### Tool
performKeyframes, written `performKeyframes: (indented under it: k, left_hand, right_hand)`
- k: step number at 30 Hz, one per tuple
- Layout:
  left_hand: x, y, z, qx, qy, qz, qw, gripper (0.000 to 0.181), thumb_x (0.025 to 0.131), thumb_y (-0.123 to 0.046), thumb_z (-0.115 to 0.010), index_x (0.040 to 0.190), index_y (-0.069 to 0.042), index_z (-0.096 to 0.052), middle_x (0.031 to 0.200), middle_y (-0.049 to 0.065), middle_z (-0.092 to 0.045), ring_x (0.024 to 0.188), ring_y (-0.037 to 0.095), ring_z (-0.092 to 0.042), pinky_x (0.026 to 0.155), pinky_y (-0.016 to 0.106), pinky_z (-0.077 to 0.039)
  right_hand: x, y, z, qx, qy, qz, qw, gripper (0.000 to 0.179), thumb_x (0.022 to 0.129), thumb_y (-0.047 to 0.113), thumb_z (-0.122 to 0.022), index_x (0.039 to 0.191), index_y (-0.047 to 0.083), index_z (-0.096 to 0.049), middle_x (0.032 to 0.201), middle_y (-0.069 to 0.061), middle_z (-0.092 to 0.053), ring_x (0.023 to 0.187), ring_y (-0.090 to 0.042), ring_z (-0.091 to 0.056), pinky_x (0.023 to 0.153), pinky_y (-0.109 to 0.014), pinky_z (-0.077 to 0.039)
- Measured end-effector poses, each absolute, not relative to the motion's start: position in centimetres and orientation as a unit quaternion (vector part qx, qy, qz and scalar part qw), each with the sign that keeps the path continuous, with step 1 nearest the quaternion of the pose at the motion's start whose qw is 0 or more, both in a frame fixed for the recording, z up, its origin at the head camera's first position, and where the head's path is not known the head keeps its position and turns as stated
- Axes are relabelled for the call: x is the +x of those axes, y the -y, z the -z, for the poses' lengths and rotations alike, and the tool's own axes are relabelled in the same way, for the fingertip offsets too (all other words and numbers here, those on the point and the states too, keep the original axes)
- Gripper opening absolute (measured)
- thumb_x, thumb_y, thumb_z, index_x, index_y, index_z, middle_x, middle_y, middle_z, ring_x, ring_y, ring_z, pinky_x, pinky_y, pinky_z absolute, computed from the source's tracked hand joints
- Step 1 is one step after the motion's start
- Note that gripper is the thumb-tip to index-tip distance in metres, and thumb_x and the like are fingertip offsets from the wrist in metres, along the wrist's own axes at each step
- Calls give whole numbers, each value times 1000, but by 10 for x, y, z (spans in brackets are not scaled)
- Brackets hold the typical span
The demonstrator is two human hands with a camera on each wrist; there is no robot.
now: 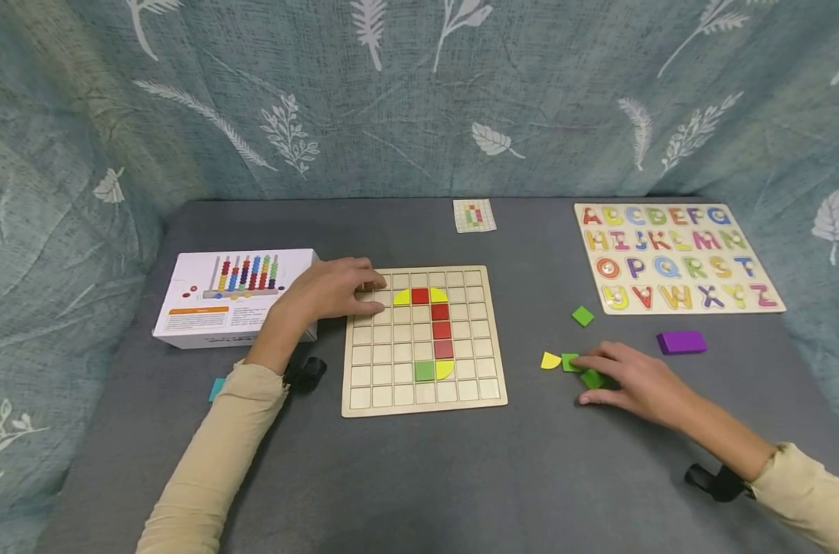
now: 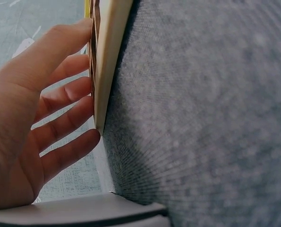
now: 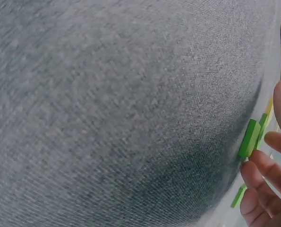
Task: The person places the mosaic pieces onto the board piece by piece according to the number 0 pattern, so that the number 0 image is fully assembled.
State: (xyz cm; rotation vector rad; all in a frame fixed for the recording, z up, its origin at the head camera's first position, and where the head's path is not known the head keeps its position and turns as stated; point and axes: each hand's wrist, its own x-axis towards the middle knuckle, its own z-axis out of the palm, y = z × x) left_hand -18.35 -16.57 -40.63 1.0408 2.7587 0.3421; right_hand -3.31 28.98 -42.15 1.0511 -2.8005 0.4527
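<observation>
A pale wooden grid board [image 1: 391,396] lies on the grey table. Set in its cells are red squares [image 1: 441,330], yellow quarter-round pieces [image 1: 444,370] and one green square [image 1: 424,371]. My left hand [image 1: 336,288] rests on the board's upper left corner, fingertips along the edge [image 2: 109,61]. To the right of the board, my right hand [image 1: 634,381] reaches over two green square tiles [image 1: 569,362], its index fingertip on one of them. The other green tile [image 3: 249,137] lies between thumb and fingers, at the fingertips.
A yellow quarter-round piece [image 1: 550,361] and another green tile [image 1: 582,316] lie near the right hand. Beyond are a purple block [image 1: 681,342], an alphabet board [image 1: 682,304] and a pattern card [image 1: 474,216]. At left stand a white box [image 1: 242,296] and a blue piece [image 1: 216,388].
</observation>
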Motion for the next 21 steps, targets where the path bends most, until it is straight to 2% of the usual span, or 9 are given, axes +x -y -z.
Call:
performKeyframes:
  k: [10,16,21]
  left_hand:
    - [-184,165,406,348,-926,-113,90,37,86,-43,-71,116,-22,-70,96,-3,-60,85,12,-54,72,31,-46]
    - [-183,165,406,349,-926,-115,86,36,86,-43,-70,115,-22,-70,97,-3,-60,84,11,-55,71,30,-46]
    - [-183,166,405,343,-928,-113,93,36,87,-43,-70,116,-23,-70,97,-3,-60,84,11,-54,70,29,-45]
  right_hand:
    - [-41,-282,421,354,921,-149,63,48,70,34,-84,113,18,-72,97,6,-62,81,-1,-49,65,-22,-44]
    - [-50,-275,412,373,912,-159,58,49,69,29,-86,114,18,-71,105,4,-64,92,-8,-58,72,-31,-51]
    - [-60,-267,406,407,897,-163,52,47,70,22,-86,115,17,-71,111,2,-67,99,-14,-63,77,-34,-53]
